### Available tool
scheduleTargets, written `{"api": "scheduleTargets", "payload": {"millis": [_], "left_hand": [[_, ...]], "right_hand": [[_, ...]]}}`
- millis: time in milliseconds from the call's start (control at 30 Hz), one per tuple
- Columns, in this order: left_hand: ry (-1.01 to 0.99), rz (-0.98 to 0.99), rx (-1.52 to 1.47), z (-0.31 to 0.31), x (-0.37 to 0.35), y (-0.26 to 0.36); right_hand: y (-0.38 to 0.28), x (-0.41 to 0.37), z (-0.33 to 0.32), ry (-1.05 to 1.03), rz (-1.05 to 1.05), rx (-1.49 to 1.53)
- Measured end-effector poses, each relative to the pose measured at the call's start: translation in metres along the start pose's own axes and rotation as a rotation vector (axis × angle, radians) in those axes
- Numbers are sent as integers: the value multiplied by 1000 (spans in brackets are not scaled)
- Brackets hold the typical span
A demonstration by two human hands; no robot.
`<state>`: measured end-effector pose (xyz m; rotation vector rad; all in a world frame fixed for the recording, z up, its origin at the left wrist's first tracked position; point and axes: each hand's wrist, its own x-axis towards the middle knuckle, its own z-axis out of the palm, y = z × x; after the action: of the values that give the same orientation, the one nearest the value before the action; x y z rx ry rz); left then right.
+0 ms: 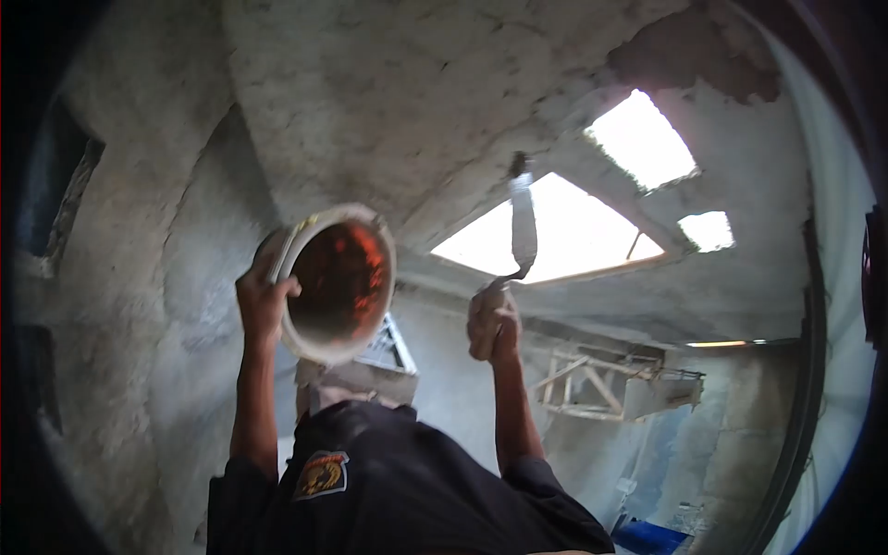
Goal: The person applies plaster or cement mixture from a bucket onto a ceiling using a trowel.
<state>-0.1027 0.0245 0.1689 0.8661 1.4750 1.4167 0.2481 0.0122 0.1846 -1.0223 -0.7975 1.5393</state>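
My left hand [262,294] is closed on the rim of a round bucket [319,351], with the thumb over the edge. The bucket is tilted so that its mouth faces me. Its inside is dark with orange-red patches, and I cannot make out what it holds. My right hand [494,324] is wrapped round the handle of a trowel [524,222]. The narrow trowel blade points up and away from my hand, and its tip is blurred with a dark lump on it. Bucket and trowel are apart.
A rough cement surface [370,102] spreads across the top and left. Bright openings [555,231] lie beyond the trowel. At the right are a wooden frame [583,384] and a long dark beam [803,416]. Something blue [647,536] lies at the lower right.
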Motion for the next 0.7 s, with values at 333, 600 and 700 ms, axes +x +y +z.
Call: {"api": "scheduleTargets", "payload": {"millis": [333, 600, 700], "left_hand": [[56, -135, -1, -10, -12, -20], [-40, -193, -5, -4, -3, -23], [-23, -179, -25, 7, -2, -11]], "right_hand": [[-256, 186, -79, 460, -819, -362], [-343, 228, -66, 897, -1352, -1245], [-353, 239, -69, 967, -1329, -1287]]}}
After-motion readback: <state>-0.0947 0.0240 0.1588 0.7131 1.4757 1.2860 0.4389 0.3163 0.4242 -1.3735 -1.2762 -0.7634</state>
